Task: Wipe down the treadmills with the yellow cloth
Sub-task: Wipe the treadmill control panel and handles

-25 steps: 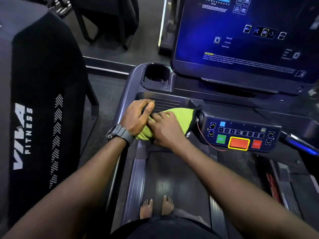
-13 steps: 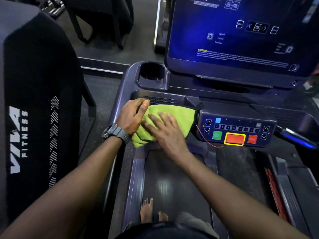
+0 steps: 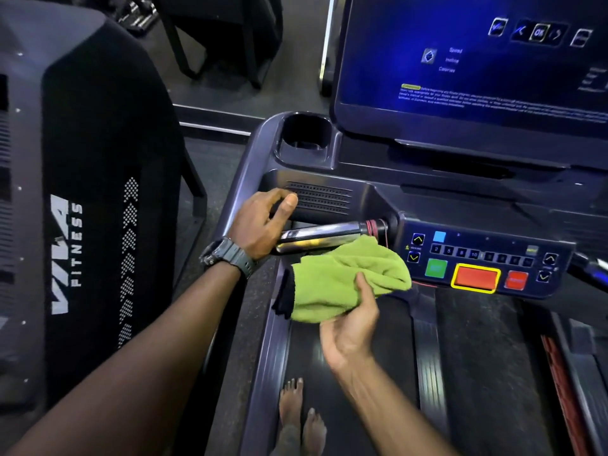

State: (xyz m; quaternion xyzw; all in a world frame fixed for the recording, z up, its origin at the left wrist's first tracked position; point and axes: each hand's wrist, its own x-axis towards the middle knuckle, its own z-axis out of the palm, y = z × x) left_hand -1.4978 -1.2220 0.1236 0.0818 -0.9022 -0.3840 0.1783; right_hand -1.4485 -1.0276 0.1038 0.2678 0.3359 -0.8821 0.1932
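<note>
Head view, the only one. The right hand (image 3: 350, 327) is palm up, thumb pinching the yellow cloth (image 3: 348, 281), which lies bunched over the fingers; those fingers are hidden under the fabric. The cloth hangs above the belt (image 3: 362, 373), just below the chrome grip bar (image 3: 322, 236) and left of the button panel (image 3: 483, 258); whether it touches the bar cannot be told. A dark edge shows at the cloth's left side, not made out.

The left hand (image 3: 263, 222) curls round the black handle end (image 3: 286, 215) at the bar's left, thumb on top; fingertips hidden behind the handle. One wristwatch (image 3: 227, 255) on that wrist.

Counted: one cloth, two hands, two bare feet (image 3: 301, 419) at the bottom edge, partly cut off. One cup holder (image 3: 306, 133). One speaker grille (image 3: 320, 199). One lit screen (image 3: 477, 60), cropped top and right, its text too blurred to read. On the panel: one green key, one red key ringed in yellow, one smaller red key, one row of number keys, some smeared.

Second treadmill's hood (image 3: 85, 192) at left, marked "VIVA FITNESS", cut off by the frame.
</note>
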